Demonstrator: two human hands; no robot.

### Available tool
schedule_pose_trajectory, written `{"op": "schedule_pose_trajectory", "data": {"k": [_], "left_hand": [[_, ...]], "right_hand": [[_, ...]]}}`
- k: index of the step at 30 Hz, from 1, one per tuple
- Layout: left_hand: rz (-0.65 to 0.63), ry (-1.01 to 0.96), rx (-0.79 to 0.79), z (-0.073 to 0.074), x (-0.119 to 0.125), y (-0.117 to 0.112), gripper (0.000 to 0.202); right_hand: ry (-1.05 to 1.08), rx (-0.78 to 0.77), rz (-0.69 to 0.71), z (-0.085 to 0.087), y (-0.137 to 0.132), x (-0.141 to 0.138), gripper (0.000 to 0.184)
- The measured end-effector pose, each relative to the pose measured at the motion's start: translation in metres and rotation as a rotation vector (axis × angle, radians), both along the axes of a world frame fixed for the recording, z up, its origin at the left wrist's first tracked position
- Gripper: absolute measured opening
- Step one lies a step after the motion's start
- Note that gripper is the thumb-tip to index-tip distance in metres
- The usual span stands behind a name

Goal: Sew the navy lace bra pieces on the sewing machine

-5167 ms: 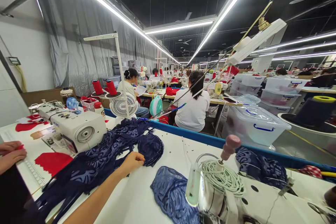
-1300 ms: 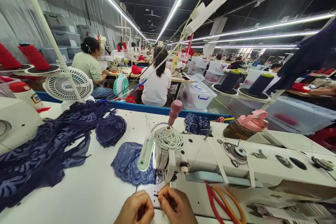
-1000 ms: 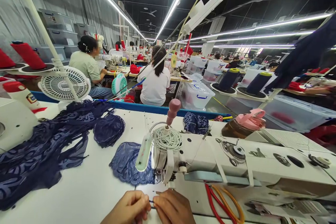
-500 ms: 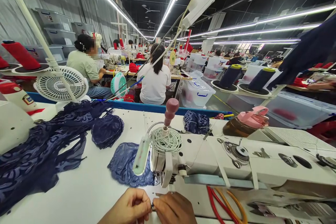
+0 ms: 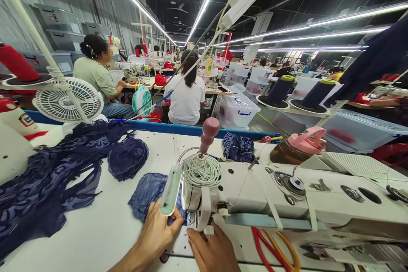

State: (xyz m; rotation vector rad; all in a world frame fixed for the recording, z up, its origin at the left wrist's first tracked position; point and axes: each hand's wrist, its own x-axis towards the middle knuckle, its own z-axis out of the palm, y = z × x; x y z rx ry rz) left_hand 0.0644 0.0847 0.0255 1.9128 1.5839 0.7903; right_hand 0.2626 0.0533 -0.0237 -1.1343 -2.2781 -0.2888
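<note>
view: head camera, one frame
left hand (image 5: 159,233): low centre, fingers curled and clenched on the near edge of the blue lace piece (image 5: 146,191), gripping it
right hand (image 5: 213,251): bottom centre, released, fingers stretched flat on the machine bed just under the needle area, holding nothing I can see
blue lace piece: flat on the table, lower centre, its right edge running under the sewing machine (image 5: 287,195) head
machine head: white, with a pale green lamp (image 5: 170,190) hanging in front, a coiled white cord (image 5: 201,171) on top and a pink knob (image 5: 208,129) above that
red and orange loops (image 5: 270,250): on the bed, lower right, under the machine arm
surface: white table (image 5: 105,229), blue rail (image 5: 178,129) along its far edge
left of frame: dark navy lace heap (image 5: 47,178), navy cup piece (image 5: 127,159) beside it, white fan (image 5: 66,102) behind
centre far edge: small navy lace bundle (image 5: 237,148)
right: brown jar with pink lid (image 5: 298,148), navy thread cones (image 5: 282,89) on a stand
far left: red thread cone (image 5: 17,63)
room: long sewing hall, dark ceiling, strip lights (image 5: 204,4) running to the back, grey sheeting (image 5: 73,4) on the left wall
others: person in white top (image 5: 186,97) and person in green top (image 5: 94,76), seated, backs turned, at the next row
floor: clear plastic bin (image 5: 237,110) beside them
</note>
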Motion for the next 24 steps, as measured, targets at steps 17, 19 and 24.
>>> {"op": "schedule_pose_trajectory", "data": {"k": [17,19,24], "left_hand": [[-0.004,-0.005,0.056,-0.015,-0.001,0.001,0.017],[-0.01,0.0,0.059,-0.014,-0.002,0.0,0.017],[-0.09,0.106,0.2,-0.008,-0.007,-0.005,0.018]], "right_hand": [[-0.072,-0.024,0.028,0.009,0.005,0.001,0.036],[-0.096,-0.036,0.017,0.008,0.006,0.0,0.041],[-0.099,-0.009,-0.062,0.01,0.006,-0.005,0.05]]}}
